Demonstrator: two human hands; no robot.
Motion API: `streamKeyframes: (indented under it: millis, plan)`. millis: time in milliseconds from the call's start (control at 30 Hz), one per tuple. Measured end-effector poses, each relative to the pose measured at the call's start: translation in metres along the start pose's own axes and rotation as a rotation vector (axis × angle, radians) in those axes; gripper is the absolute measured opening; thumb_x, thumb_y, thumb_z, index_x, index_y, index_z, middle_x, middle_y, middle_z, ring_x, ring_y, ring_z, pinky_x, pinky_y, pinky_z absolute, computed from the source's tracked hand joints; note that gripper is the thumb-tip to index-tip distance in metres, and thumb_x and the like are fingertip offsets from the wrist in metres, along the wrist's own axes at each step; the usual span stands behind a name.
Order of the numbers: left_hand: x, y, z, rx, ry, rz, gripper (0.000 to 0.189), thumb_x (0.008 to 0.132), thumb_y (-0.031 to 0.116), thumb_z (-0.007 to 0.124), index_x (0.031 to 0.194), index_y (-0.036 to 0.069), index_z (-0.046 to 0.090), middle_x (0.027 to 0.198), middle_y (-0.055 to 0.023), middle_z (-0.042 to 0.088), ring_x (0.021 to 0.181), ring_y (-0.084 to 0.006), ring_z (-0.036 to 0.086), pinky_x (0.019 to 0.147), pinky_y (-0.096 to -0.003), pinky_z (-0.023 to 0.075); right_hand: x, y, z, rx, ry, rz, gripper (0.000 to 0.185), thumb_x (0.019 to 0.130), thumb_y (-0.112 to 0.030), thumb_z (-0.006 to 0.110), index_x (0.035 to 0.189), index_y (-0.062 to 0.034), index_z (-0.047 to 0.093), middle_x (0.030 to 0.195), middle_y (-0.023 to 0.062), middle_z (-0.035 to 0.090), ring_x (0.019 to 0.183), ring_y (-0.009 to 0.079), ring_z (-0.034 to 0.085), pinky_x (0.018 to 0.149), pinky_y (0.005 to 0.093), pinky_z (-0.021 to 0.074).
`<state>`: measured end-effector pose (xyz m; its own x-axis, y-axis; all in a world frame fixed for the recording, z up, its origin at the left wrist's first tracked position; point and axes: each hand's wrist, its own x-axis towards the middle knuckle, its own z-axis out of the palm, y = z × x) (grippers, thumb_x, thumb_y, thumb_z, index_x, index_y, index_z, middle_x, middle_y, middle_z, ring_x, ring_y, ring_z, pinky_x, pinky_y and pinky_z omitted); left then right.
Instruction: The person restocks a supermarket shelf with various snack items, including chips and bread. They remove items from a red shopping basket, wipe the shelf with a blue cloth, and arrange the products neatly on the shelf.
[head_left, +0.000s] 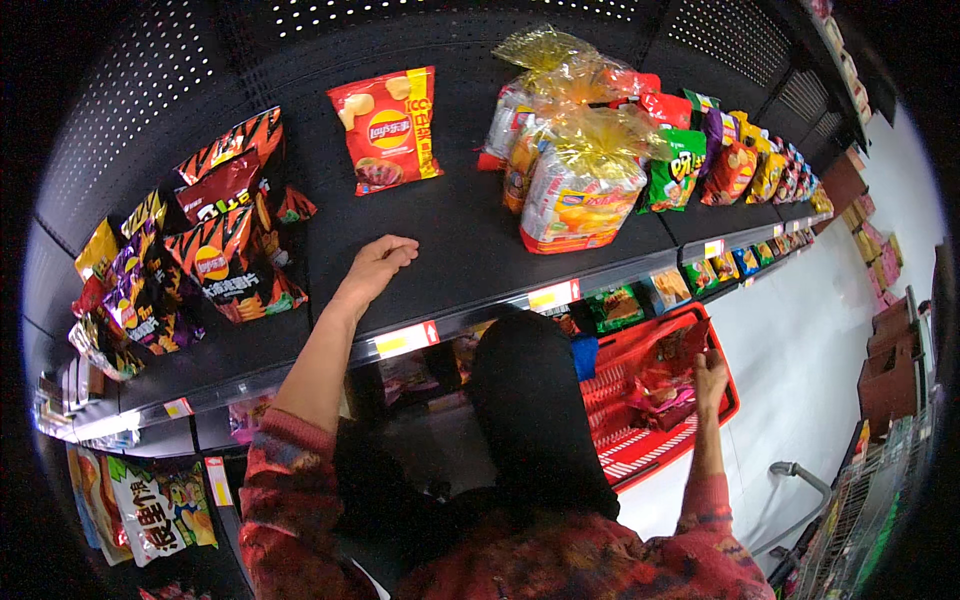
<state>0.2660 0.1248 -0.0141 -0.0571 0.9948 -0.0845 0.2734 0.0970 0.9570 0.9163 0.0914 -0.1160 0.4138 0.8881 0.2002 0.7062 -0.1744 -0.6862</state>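
Note:
My left hand (380, 264) hovers over or rests on the black shelf (450, 247), its fingers curled together with nothing visible in them. Behind it a red Lay's potato chip bag (391, 131) stands upright. My right hand (709, 379) grips the edge of a red snack bag (675, 346) at the red plastic basket (652, 469). Inside the basket, a pink-and-red packet (664, 401) lies under or against that bag. A bundled bread-like package (581, 199) with a gathered gold wrapper top sits on the shelf, right of my left hand.
Black-and-orange chip bags (229, 262) stand at the shelf's left. A green snack bag (673, 169) and several others line its right end. Price tags (405, 339) run along the front edge. A lower shelf holds packets (615, 307). A wire cart (862, 495) stands at the right.

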Motion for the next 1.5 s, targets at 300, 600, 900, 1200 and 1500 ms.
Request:
streamKeyframes:
  millis: [300, 600, 900, 1200, 1500]
  plan:
    - [-0.005, 0.015, 0.002, -0.004, -0.041, -0.036, 0.04, 0.101, 0.036, 0.058, 0.125, 0.005, 0.063, 0.114, -0.0067, 0.068, 0.102, -0.0145, 0.064, 0.087, -0.0284, 0.0505, -0.058, -0.267, -0.141, 0.129, -0.136, -0.478, 0.01, 0.102, -0.012, 0.056, 0.095, -0.004, 0.058, 0.087, 0.0014, 0.059, 0.074, 0.0081, 0.056, 0.064, 0.0236, 0.0456]
    - [-0.03, 0.041, -0.019, -0.072, -0.078, 0.012, 0.045, 0.102, 0.041, 0.055, 0.127, 0.003, 0.061, 0.115, -0.0129, 0.069, 0.105, -0.0207, 0.068, 0.087, -0.0341, 0.0544, -0.035, -0.428, -0.09, 0.509, -0.287, -0.774, 0.014, 0.103, -0.016, 0.057, 0.104, -0.0039, 0.064, 0.095, 0.0004, 0.06, 0.083, 0.0061, 0.058, 0.061, 0.0241, 0.0573]
    - [-0.024, 0.027, -0.052, -0.385, 0.349, -0.006, 0.052, 0.104, 0.044, 0.046, 0.125, -0.001, 0.061, 0.115, -0.0162, 0.071, 0.101, -0.0243, 0.07, 0.077, -0.0336, 0.0549, -0.026, -0.52, 0.085, 0.798, -0.601, -0.748, 0.012, 0.102, -0.019, 0.059, 0.104, -0.0077, 0.063, 0.095, -0.0018, 0.059, 0.088, 0.006, 0.059, 0.064, 0.0256, 0.0603]
    - [-0.002, 0.023, -0.056, -0.34, 0.403, 0.005, 0.062, 0.101, 0.048, 0.048, 0.14, -0.001, 0.05, 0.136, -0.0195, 0.058, 0.12, -0.0291, 0.06, 0.091, -0.0409, 0.0543, 0.009, -0.544, 0.201, 0.972, -0.742, -0.684, 0.012, 0.102, -0.017, 0.058, 0.1, -0.0051, 0.061, 0.093, 0.0013, 0.065, 0.085, 0.0084, 0.064, 0.065, 0.0268, 0.0615]
    - [0.01, 0.023, -0.053, -0.294, 0.376, -0.003, 0.057, 0.102, 0.041, 0.051, 0.142, 0.001, 0.049, 0.139, -0.0176, 0.056, 0.122, -0.0294, 0.059, 0.09, -0.0384, 0.0551, 0.025, -0.532, 0.24, 1.08, -0.684, -0.476, 0.04, 0.101, -0.021, 0.061, 0.136, -0.0035, 0.049, 0.119, 0.0089, 0.065, 0.108, 0.0158, 0.063, 0.075, 0.0317, 0.0615]
